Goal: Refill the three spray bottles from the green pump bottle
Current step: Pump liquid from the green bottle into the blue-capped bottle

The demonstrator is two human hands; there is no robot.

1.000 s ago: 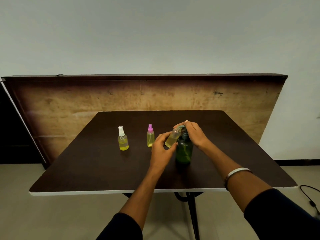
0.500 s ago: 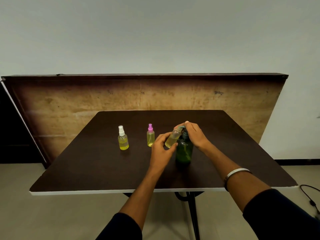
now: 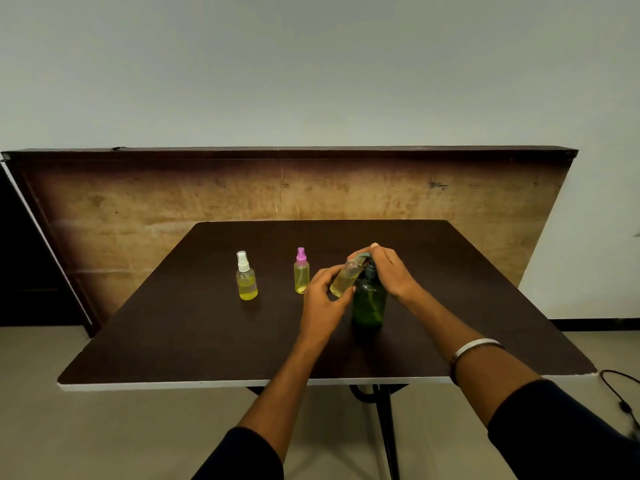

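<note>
The green pump bottle [image 3: 369, 304] stands upright on the dark table [image 3: 194, 327]. My right hand [image 3: 389, 270] lies over its pump head, fingers curled on top. My left hand [image 3: 323, 299] holds a small uncapped spray bottle [image 3: 345, 278] with yellow liquid, tilted so its mouth meets the pump spout. Two other spray bottles stand upright to the left: one with a white cap [image 3: 246, 277] and one with a pink cap [image 3: 301, 271], both holding yellow liquid.
A wooden board [image 3: 173, 202] leans against the wall behind the table. The table's white front edge [image 3: 173, 385] runs near me. A black cable [image 3: 620, 386] lies on the floor at the right.
Almost nothing differs; both hands stay at the pump bottle with the small bottle tilted under the spout.
</note>
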